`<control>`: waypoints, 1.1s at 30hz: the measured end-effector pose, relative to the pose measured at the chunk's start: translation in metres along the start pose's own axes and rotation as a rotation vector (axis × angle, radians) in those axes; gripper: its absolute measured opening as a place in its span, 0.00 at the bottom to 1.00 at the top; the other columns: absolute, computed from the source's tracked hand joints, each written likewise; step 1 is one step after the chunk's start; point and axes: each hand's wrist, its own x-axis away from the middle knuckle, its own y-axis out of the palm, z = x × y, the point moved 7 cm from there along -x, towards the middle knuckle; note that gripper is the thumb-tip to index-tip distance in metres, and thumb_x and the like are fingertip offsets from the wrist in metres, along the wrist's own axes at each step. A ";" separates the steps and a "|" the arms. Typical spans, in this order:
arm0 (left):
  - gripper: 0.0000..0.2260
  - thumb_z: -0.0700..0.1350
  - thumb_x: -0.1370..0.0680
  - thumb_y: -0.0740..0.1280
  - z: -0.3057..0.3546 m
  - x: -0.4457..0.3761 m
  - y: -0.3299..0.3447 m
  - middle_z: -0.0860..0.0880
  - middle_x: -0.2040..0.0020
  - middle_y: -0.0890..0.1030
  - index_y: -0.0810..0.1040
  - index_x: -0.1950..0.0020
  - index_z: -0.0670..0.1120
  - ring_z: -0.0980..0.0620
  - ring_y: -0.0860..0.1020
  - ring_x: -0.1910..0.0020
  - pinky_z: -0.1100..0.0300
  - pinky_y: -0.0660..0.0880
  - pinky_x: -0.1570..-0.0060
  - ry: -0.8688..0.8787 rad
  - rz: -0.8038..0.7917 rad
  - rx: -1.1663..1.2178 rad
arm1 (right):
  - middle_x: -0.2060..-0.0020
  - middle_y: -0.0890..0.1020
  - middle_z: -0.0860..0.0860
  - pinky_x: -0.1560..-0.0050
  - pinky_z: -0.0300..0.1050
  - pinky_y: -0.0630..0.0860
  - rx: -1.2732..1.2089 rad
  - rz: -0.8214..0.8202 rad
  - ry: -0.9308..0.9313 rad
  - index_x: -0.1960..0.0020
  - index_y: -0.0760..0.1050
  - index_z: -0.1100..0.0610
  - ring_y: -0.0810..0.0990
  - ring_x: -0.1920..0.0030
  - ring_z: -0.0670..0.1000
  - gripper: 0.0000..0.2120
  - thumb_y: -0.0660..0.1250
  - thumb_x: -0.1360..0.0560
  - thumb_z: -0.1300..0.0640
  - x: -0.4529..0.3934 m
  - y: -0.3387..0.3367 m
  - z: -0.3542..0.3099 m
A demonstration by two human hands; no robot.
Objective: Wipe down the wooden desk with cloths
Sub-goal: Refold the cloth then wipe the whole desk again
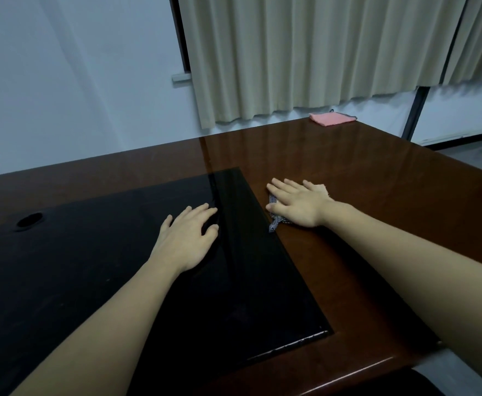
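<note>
A glossy dark-brown wooden desk (362, 178) fills the view, with a black inset pad (97, 267) across its left and middle. My right hand (297, 202) lies flat, fingers straight, pressing a small checked cloth (275, 222) onto the wood just right of the pad's edge; most of the cloth is hidden under the palm. My left hand (187, 238) rests on the black pad with fingers spread and slightly bent, holding nothing. A folded pink cloth (331, 119) lies at the desk's far edge, well beyond both hands.
A round cable hole (29, 220) sits in the pad at the left. Beige curtains (319, 52) hang behind the desk's far edge beside a white wall. The desk's right edge drops to a grey floor (474, 155).
</note>
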 end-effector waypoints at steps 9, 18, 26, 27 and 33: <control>0.22 0.54 0.15 0.56 0.005 -0.006 -0.001 0.56 0.18 0.56 0.61 0.20 0.58 0.49 0.50 0.18 0.39 0.43 0.21 -0.019 -0.042 0.046 | 0.20 0.38 0.40 0.21 0.49 0.34 -0.017 -0.037 -0.290 0.18 0.39 0.45 0.35 0.21 0.42 0.34 0.44 0.18 0.33 0.091 0.016 -0.052; 0.23 0.57 0.15 0.56 0.070 -0.032 0.011 0.56 0.18 0.56 0.61 0.19 0.58 0.49 0.49 0.18 0.41 0.42 0.21 0.102 -0.077 0.057 | 0.19 0.42 0.42 0.21 0.51 0.39 -0.028 -0.019 -0.074 0.17 0.42 0.43 0.40 0.19 0.44 0.32 0.45 0.18 0.33 0.035 0.004 0.025; 0.24 0.60 0.15 0.51 0.088 -0.044 0.031 0.57 0.17 0.54 0.58 0.19 0.59 0.50 0.47 0.18 0.42 0.40 0.21 0.071 -0.075 0.032 | 0.18 0.41 0.45 0.20 0.55 0.39 -0.011 -0.024 -0.007 0.17 0.40 0.47 0.41 0.19 0.48 0.34 0.43 0.17 0.34 0.014 -0.001 0.030; 0.24 0.60 0.15 0.51 0.086 -0.044 0.032 0.58 0.17 0.53 0.58 0.19 0.60 0.51 0.47 0.18 0.42 0.41 0.21 0.072 -0.074 0.022 | 0.18 0.40 0.45 0.20 0.54 0.38 -0.017 -0.033 -0.050 0.17 0.40 0.47 0.40 0.19 0.47 0.34 0.43 0.17 0.34 0.027 0.001 0.023; 0.24 0.60 0.15 0.50 0.086 -0.046 0.035 0.58 0.17 0.52 0.56 0.18 0.60 0.50 0.47 0.18 0.42 0.41 0.21 0.073 -0.057 -0.007 | 0.22 0.35 0.37 0.22 0.46 0.31 -0.028 -0.068 -0.230 0.19 0.37 0.41 0.32 0.22 0.38 0.33 0.43 0.19 0.32 0.111 0.016 -0.003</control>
